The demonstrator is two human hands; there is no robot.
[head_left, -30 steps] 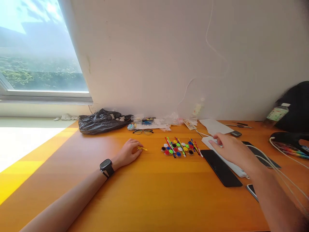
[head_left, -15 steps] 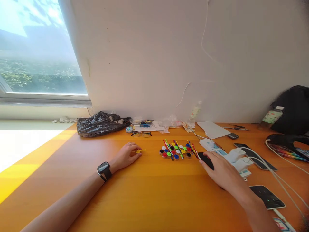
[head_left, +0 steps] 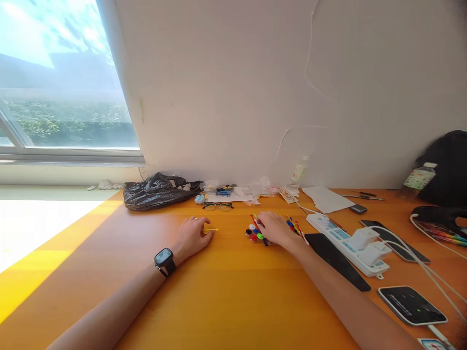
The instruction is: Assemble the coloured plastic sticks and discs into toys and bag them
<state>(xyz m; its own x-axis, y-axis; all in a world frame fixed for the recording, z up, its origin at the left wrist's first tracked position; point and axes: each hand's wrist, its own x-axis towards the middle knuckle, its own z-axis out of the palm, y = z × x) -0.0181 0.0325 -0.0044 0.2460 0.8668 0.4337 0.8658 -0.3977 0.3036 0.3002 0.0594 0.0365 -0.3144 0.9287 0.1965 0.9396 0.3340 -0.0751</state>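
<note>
My left hand (head_left: 193, 233), with a dark smartwatch on its wrist, rests on the wooden table with its fingers closed on a yellow arrow-tipped plastic stick (head_left: 212, 229). The stick's tip points right, out past the fingers. Over a cluster of small coloured round plastic pieces (head_left: 254, 238) is my right hand (head_left: 273, 227), covering much of it. Its fingertips are down by a red stick (head_left: 253, 220), and whether they grip anything is hidden. More coloured sticks (head_left: 294, 225) show to the right of this hand.
Right of the pieces lie a black flat object (head_left: 337, 262), a white power strip (head_left: 345, 245) with plugs and cables, and a phone (head_left: 396, 241). Eyeglasses (head_left: 218, 206), a black plastic bag (head_left: 156, 192), papers (head_left: 324, 199) and bottles (head_left: 419, 176) stand along the back.
My right hand has moved left from the black flat object to the coloured pieces. My left hand still holds the yellow stick. The view has shifted slightly.
</note>
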